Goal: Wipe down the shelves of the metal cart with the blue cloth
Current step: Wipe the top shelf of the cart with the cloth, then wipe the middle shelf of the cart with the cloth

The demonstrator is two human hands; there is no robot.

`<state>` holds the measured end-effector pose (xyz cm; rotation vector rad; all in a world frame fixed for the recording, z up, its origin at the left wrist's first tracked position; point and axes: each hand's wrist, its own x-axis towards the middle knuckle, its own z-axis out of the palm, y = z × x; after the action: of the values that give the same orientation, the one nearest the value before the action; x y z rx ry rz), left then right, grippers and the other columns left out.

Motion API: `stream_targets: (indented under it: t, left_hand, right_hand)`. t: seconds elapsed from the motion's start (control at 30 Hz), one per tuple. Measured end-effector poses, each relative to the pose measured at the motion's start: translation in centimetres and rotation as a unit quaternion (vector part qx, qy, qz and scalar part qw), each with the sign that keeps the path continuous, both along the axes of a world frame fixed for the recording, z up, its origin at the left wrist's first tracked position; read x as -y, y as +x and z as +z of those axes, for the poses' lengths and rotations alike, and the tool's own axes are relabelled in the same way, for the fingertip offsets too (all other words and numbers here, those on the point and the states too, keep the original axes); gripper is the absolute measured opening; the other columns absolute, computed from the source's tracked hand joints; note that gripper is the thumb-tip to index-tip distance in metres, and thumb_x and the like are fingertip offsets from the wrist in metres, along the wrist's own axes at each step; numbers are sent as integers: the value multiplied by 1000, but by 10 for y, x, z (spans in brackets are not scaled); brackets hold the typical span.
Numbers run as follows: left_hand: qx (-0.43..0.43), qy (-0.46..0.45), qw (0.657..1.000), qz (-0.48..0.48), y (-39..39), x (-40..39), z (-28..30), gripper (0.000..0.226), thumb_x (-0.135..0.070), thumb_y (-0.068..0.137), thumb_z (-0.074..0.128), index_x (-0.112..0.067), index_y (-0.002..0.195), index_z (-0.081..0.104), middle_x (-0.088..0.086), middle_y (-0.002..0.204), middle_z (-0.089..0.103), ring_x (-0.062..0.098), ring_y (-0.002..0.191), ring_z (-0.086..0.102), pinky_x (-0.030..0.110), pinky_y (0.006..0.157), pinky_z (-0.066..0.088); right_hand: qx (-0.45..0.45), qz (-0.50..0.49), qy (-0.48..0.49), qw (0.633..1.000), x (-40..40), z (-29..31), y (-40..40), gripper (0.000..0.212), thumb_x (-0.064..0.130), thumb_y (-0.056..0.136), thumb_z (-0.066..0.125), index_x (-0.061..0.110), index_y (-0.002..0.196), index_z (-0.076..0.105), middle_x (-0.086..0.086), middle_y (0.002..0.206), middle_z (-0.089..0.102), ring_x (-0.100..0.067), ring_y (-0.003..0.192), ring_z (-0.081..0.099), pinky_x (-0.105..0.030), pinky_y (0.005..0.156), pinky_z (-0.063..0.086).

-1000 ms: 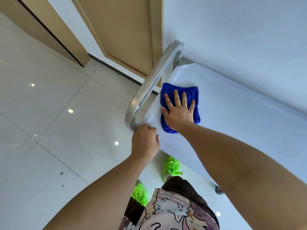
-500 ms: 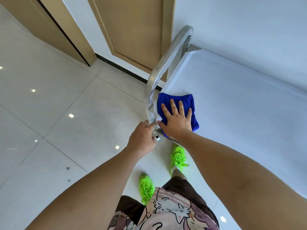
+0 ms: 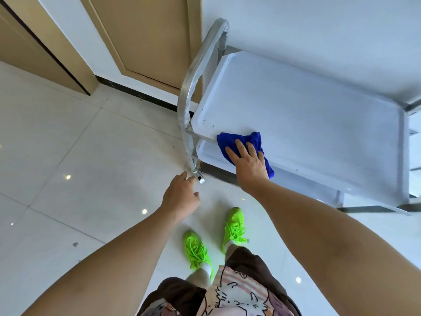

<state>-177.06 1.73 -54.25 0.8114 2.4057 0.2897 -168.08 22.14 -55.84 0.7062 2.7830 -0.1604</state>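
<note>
A pale, glossy tiled floor (image 3: 68,144) runs up to a white wall with tan wooden door panels (image 3: 145,37) and a dark skirting strip; against that wall stands the metal cart (image 3: 407,156), its curved tubular handle (image 3: 200,71) (wrapped in clear film) rising at the near-left end; the top shelf (image 3: 307,115) is a shallow white-looking tray with a raised rim, and a lower shelf (image 3: 206,151) shows beneath its near edge. The blue cloth (image 3: 246,139) lies bunched over the near rim of the top shelf, toward the handle end, part of it draping down the front edge; the right hand (image 3: 248,160) lies on it with fingers straight and spread, palm down, a hold that suits pressing the cloth flat and dragging it along the rim rather than gripping it. The cloth's longer axis appears to run diagonally, from the far-left corner on the tray down to the near-right corner hanging below the wrist. The left hand (image 3: 182,195) holds nothing, its fingers loosely bent, fingertips close to the foot of the handle post (whether they touch it I cannot tell), probably placed there to steady the cart. Bright green trainers (image 3: 234,226) stand on the tiles just beside the cart.
</note>
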Motion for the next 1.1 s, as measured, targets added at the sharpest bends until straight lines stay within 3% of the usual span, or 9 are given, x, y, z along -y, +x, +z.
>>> stream_targets:
  t: [0.3, 0.47, 0.73, 0.9, 1.0, 1.1]
  left_hand:
    - [2, 27, 998, -54, 35, -42, 9, 55, -30, 92, 56, -19, 145, 45, 8, 157, 32, 23, 144, 28, 39, 111, 36]
    - [-6, 33, 995, -94, 67, -70, 13, 54, -29, 92, 57, -16, 143, 46, 7, 154, 36, 24, 141, 33, 40, 110, 38]
    - [18, 11, 986, -168, 158, -112, 5, 58, -30, 94, 56, -18, 148, 39, 8, 161, 23, 24, 148, 19, 38, 116, 28]
    - [23, 12, 977, -210, 206, -141, 0, 58, -31, 95, 54, -18, 149, 38, 8, 161, 22, 24, 147, 19, 38, 117, 27]
    - [20, 15, 973, -230, 226, -156, -10, 56, -30, 94, 54, -18, 147, 40, 9, 160, 23, 24, 147, 19, 37, 117, 26]
    - [17, 1, 968, -251, 243, -166, -28, 53, -30, 94, 54, -18, 145, 42, 11, 160, 24, 26, 147, 19, 37, 115, 27]
  right_hand:
    - [-2, -99, -43, 994, -18, 4, 68, 94, -5, 81, 59, 30, 157, 16, 2, 166, -6, -33, 151, -7, -54, 122, 8]
    - [-8, -143, -58, 988, -37, 3, 113, 93, -5, 82, 58, 31, 157, 16, 4, 166, -8, -31, 151, -9, -56, 121, 13]
    - [0, -253, -84, 964, -77, 9, 203, 96, -9, 78, 58, 31, 156, 18, 5, 166, -7, -30, 151, -6, -53, 118, 24]
    - [1, -294, -90, 951, -90, 9, 258, 94, -8, 79, 58, 31, 155, 18, 5, 166, -6, -32, 150, 1, -51, 109, 39]
    - [-5, -311, -104, 945, -87, 0, 285, 91, -6, 78, 60, 30, 153, 22, 3, 165, 3, -32, 145, 14, -44, 94, 49]
    - [-23, -315, -108, 943, -80, -22, 307, 87, -6, 75, 61, 25, 150, 27, 3, 161, 13, -31, 134, 27, -40, 81, 50]
